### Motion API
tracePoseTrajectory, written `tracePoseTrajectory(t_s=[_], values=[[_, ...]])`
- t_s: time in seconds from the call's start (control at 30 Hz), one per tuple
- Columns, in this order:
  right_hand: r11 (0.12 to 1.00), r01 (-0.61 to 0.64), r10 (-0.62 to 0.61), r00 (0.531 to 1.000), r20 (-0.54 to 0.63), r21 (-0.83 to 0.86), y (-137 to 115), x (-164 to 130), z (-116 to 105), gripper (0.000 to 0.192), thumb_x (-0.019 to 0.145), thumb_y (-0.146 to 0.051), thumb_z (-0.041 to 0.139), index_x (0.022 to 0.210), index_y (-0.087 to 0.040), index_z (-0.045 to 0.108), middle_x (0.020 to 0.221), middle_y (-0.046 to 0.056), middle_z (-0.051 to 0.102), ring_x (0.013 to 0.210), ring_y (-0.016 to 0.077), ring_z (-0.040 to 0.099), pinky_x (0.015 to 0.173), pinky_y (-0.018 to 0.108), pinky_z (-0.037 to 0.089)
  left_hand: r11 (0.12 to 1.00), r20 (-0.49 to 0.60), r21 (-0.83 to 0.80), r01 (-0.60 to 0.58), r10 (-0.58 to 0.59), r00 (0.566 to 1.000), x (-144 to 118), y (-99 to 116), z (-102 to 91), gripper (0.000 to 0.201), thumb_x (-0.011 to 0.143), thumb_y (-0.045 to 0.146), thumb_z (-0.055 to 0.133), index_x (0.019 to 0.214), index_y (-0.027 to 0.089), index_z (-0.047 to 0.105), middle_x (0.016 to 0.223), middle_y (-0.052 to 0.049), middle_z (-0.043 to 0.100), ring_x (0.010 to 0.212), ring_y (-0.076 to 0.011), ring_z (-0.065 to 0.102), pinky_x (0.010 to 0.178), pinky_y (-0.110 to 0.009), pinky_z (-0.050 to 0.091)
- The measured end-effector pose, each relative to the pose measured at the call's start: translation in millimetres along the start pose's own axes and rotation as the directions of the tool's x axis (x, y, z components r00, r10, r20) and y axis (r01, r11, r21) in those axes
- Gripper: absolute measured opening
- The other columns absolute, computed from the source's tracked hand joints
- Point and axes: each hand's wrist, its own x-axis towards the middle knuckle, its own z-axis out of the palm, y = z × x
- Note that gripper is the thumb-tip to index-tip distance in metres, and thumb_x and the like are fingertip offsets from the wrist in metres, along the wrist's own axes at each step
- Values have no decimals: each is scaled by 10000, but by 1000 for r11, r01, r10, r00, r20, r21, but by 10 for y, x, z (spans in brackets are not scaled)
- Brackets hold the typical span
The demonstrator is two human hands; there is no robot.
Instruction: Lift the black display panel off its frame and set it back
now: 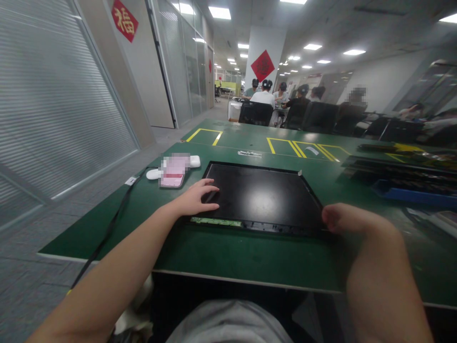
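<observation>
A black LCD screen panel (264, 195) lies face up on the green table (243, 255). Along its near edge runs a narrow green circuit board (216, 222). My left hand (196, 197) rests at the panel's left side, fingers and thumb spread apart over its border. At the opposite side, my right hand (335, 217) is closed on the right edge near the front corner; its fingertips are partly hidden and slightly blurred. A small pale tab (300, 173) sticks up at the panel's far right corner.
Left of the panel lie a pink phone (173, 177), partly pixelated, and white rounded items (194, 161). A black strap (116, 221) crosses the table's left edge. Blurred dark parts and a blue tray (410, 193) are on the right. Several people sit farther back.
</observation>
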Motion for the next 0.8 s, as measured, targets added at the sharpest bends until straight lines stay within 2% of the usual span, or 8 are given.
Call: tracePoseTrajectory(t_s=[0.1, 0.23, 0.47, 0.8], values=[[999, -47, 47, 999, 13, 4, -11, 8, 11, 284, 505, -149, 709, 757, -200, 588, 736, 22, 658, 709, 180, 610, 642, 276, 455, 1000, -8, -5, -4, 4, 1000, 0, -10, 6, 612, 753, 605, 654, 1227, 218, 640, 1460, -150, 429, 1374, -349, 385, 1132, -488, 312], [999, -33, 33, 999, -6, 17, -39, -17, 25, 306, 511, -99, 673, 784, -200, 579, 765, 19, 653, 734, 173, 607, 662, 267, 454, 1000, -8, -4, -5, 5, 1000, -1, -20, 9, 617, 759, 601, 650, 1237, 211, 635, 1462, -159, 422, 1373, -348, 386, 1129, -489, 315], [991, -91, 90, 996, -17, -102, -205, -70, 59, 321, 537, 13, 565, 789, -185, 562, 771, 11, 626, 710, 142, 576, 632, 240, 420, 1000, -8, -5, -2, 2, 1000, -1, 14, -3, 615, 753, 590, 659, 1229, 203, 641, 1447, -163, 435, 1363, -344, 399, 1126, -480, 322], [972, -144, 139, 989, -43, -185, -307, -72, 86, 341, 528, 50, 505, 772, -182, 556, 728, 1, 614, 647, 127, 541, 567, 232, 380, 1000, 6, -5, 17, -17, 1000, 4, 49, -26, 623, 752, 596, 653, 1237, 205, 633, 1460, -161, 420, 1366, -342, 395, 1126, -478, 322]])
